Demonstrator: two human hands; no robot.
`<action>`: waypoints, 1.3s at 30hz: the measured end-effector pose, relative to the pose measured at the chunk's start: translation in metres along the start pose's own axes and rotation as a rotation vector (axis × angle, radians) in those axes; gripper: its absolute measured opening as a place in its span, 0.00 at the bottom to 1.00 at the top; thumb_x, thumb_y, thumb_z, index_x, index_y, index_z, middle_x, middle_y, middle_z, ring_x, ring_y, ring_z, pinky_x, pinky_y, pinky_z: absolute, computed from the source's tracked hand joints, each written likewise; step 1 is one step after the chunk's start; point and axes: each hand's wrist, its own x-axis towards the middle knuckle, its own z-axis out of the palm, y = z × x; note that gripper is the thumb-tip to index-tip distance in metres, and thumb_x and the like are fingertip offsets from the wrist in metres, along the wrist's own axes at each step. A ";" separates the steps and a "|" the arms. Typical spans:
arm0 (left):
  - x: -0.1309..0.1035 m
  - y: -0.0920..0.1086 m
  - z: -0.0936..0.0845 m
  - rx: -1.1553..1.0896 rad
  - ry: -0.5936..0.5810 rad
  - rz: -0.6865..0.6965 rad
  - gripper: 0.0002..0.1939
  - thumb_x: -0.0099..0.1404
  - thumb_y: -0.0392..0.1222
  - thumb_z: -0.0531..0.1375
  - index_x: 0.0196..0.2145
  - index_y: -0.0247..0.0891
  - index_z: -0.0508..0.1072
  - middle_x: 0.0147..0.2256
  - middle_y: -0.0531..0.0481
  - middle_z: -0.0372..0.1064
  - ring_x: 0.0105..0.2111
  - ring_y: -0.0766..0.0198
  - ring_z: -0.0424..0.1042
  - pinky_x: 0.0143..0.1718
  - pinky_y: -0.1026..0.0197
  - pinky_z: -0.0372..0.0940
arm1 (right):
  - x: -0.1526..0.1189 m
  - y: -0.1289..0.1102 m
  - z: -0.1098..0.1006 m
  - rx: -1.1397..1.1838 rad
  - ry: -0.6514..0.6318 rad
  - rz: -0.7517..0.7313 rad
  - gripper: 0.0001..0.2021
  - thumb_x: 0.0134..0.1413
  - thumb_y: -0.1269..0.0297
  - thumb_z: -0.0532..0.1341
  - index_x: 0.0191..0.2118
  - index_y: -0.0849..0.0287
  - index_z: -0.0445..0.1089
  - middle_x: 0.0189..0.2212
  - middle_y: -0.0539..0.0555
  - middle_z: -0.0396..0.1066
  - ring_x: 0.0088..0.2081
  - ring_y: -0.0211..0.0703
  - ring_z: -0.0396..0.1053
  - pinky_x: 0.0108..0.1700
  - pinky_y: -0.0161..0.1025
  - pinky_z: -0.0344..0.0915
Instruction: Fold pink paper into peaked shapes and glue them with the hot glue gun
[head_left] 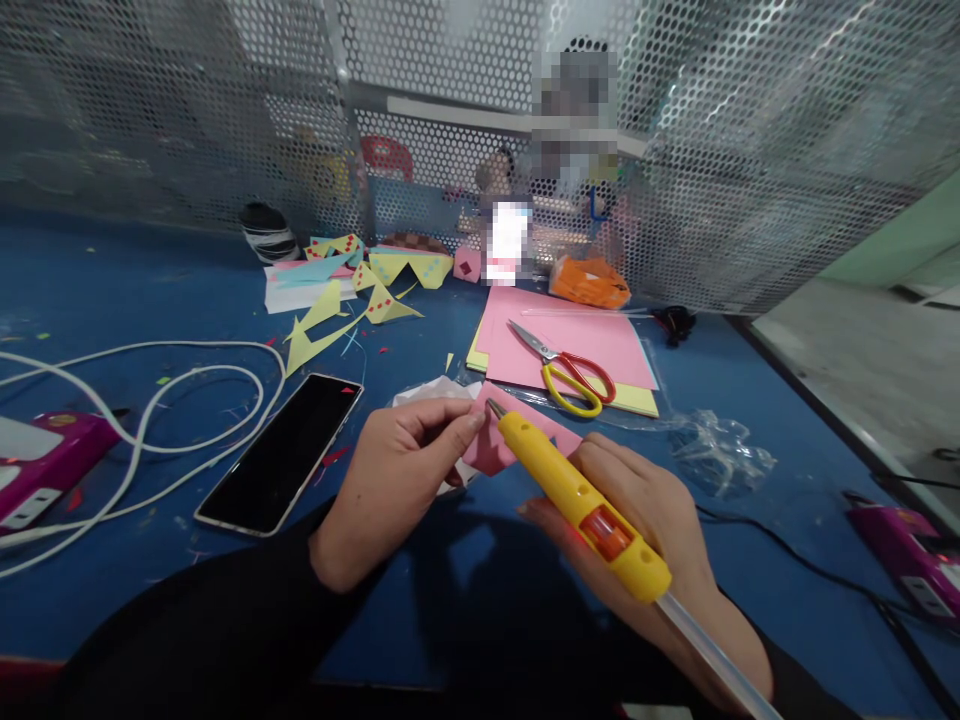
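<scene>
My left hand (409, 475) pinches the left edge of a pink paper piece (495, 452) between thumb and fingertips. In my right hand (645, 510) is a yellow hot glue gun (547, 465), its metal nozzle touching or just over the paper near my left fingertips. A clear glue stick (712, 655) sticks out of the gun's rear end. The gun's handle and trigger are hidden by my right hand. White crumpled paper (431, 392) lies beneath the pink piece. Just beyond, scissors (559, 368) with red and yellow handles rest on stacked pink sheets (502, 335).
A phone (285, 455) lies left, beside a white cable (139, 430) and a magenta power strip (52, 470). Cut yellow paper pieces (326, 330) lie behind it. Crumpled clear plastic (720, 455) and another magenta strip (904, 555) are right. A perforated metal screen (442, 60) stands behind.
</scene>
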 end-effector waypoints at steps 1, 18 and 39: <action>0.000 0.000 0.000 0.007 0.005 -0.002 0.13 0.65 0.51 0.64 0.37 0.40 0.82 0.27 0.53 0.77 0.26 0.67 0.72 0.23 0.70 0.67 | 0.000 0.000 0.000 -0.002 0.001 0.004 0.23 0.63 0.46 0.56 0.24 0.57 0.63 0.20 0.49 0.65 0.20 0.36 0.64 0.22 0.35 0.56; -0.001 0.002 0.000 0.022 0.016 0.015 0.12 0.65 0.49 0.63 0.38 0.41 0.83 0.25 0.54 0.76 0.23 0.69 0.68 0.22 0.70 0.66 | -0.004 0.002 0.000 0.020 -0.021 0.032 0.20 0.61 0.48 0.59 0.24 0.55 0.60 0.20 0.48 0.64 0.20 0.35 0.61 0.22 0.34 0.55; -0.001 0.005 0.001 0.049 0.068 0.015 0.13 0.63 0.50 0.64 0.36 0.38 0.83 0.25 0.53 0.74 0.23 0.69 0.67 0.22 0.70 0.66 | -0.005 0.001 -0.001 0.072 -0.076 0.070 0.21 0.61 0.45 0.59 0.26 0.56 0.63 0.22 0.49 0.65 0.23 0.37 0.64 0.26 0.35 0.58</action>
